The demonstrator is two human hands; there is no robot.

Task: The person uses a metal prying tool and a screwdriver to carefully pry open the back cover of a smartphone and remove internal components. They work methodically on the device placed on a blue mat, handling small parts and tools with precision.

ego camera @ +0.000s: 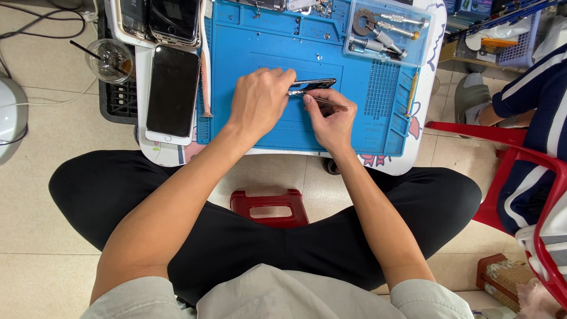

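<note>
A: Screens seen?

B: White-framed phone (172,93), dark rectangular screen up, lies on the desk just left of the blue mat (366,127). Two more phones (158,19) stacked at the top-left edge, glass dark.

A: Packages, labels?

B: Blue boxes (466,6) top right, partly cut off. Pale printing on the mat's right side.

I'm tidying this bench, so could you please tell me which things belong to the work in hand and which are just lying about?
In use:
- left hand steadying the dark phone
- right hand holding a thin metal tool
- blue work mat

Lying about:
- white phone, face up
- stacked phones
- clear tray of screwdrivers
- plastic cup with straw
</note>
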